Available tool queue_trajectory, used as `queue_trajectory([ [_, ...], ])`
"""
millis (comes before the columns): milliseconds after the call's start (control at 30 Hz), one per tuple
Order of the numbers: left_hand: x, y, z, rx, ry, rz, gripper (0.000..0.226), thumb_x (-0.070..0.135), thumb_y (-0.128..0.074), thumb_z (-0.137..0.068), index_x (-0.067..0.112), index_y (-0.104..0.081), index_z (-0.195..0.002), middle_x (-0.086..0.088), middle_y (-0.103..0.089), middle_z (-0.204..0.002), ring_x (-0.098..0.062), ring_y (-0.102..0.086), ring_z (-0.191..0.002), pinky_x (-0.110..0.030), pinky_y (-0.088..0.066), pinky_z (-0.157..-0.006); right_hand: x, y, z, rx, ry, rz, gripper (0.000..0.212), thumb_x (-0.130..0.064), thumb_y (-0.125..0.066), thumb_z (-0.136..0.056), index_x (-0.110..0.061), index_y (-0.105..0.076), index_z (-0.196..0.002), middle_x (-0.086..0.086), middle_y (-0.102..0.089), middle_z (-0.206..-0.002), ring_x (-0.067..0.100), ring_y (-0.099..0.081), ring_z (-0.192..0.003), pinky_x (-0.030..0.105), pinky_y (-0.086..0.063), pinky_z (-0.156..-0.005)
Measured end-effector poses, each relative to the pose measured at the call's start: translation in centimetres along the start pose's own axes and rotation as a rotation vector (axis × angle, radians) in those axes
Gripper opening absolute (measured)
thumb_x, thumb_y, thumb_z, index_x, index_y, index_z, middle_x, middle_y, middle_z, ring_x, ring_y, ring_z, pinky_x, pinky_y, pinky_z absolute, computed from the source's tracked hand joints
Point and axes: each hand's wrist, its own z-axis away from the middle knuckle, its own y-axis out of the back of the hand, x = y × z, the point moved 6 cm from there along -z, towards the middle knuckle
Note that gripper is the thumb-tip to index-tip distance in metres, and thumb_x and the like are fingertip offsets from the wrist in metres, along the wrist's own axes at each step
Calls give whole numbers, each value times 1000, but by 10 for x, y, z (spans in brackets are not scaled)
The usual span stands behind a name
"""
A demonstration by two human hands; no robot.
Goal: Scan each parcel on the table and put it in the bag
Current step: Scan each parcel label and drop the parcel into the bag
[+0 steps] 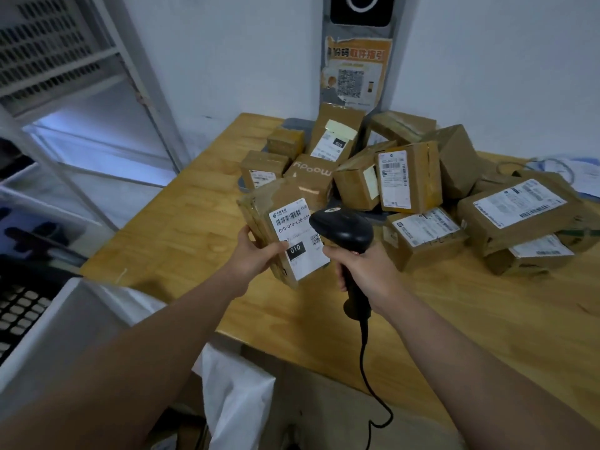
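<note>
Near left of the light wooden table (181, 241): bare, open to reach.
Far right: heaped brown cardboard parcels (409, 180) block passage.
Near edge: black scanner cable (365, 358) hangs across.

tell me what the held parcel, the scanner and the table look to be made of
Held parcel: brown corrugated cardboard by its look, glossy tape creasing over the edges, white paper label.
Scanner: black moulded plastic, probably; smooth with a soft sheen.
Table: light wood or wood-look laminate; visible grain, unclear which.
</note>
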Motion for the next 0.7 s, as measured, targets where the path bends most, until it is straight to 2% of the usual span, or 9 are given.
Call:
queue_trajectory([
  [133,-20,49,50,136,23,66,79,12,-77,-79,17,-25,-139,-5,-59,-113,-16,-61,-101,-29,-51,-78,15,-27,14,-119,-22,-50,22,-12,-70,-85,-1,-60,-69,6,-53,-54,16,-52,-48,26,-46,-52],
  [233,-41,92,95,288,0,19,82,21,-83,-73,18,-28,-133,-5,-56,-116,-22,-59,-109,-37,-54,-86,30,-53,26,-204,-31,-17,15,-9,-73,-83,-8,-63,-73,1,-56,-57,14,-55,-56,26,-48,-58],
  [300,-56,117,127,389,-6,-43,78,23,-83,-73,20,-29,-130,-2,-55,-114,-19,-59,-105,-38,-53,-85,41,-75,37,-271,-32,13,12,-9,-73,-83,-12,-62,-80,-3,-56,-63,12,-56,-62,22,-47,-59],
  [433,-92,166,184,555,13,-63,78,20,-85,-70,21,-30,-126,3,-54,-107,-19,-59,-101,-36,-55,-78,68,-113,62,-351,-88,60,24,-10,-75,-81,-13,-60,-99,-6,-57,-72,7,-55,-65,10,-42,-50],
  [500,-105,186,204,598,32,-114,78,13,-82,-73,15,-29,-130,5,-53,-104,-14,-57,-97,-24,-52,-68,87,-130,73,-385,-101,121,32,-10,-77,-80,-16,-62,-108,-8,-61,-79,7,-58,-71,14,-43,-54],
  [567,-119,205,217,599,57,-187,83,9,-81,-73,11,-26,-136,1,-52,-110,-15,-56,-102,-18,-49,-65,105,-145,83,-419,-120,201,28,-11,-76,-80,-20,-61,-102,-9,-59,-78,5,-56,-70,16,-40,-54],
  [600,-127,215,221,589,74,-225,88,8,-82,-72,11,-25,-138,-3,-51,-117,-19,-55,-109,-21,-50,-70,118,-152,87,-436,-139,249,23,-12,-75,-81,-23,-59,-92,-9,-56,-75,5,-54,-69,16,-38,-53],
  [667,-142,234,225,587,126,-326,94,12,-86,-67,15,-25,-139,-8,-49,-128,-24,-52,-120,-33,-53,-84,142,-163,95,-425,-171,351,20,-15,-75,-81,-23,-56,-79,-4,-57,-72,11,-57,-71,19,-38,-55],
  [700,-148,241,226,580,153,-397,97,15,-88,-65,17,-25,-138,-9,-47,-130,-25,-51,-123,-39,-53,-90,155,-167,97,-395,-171,429,17,-19,-76,-79,-20,-59,-80,0,-61,-75,16,-61,-77,23,-42,-59],
])
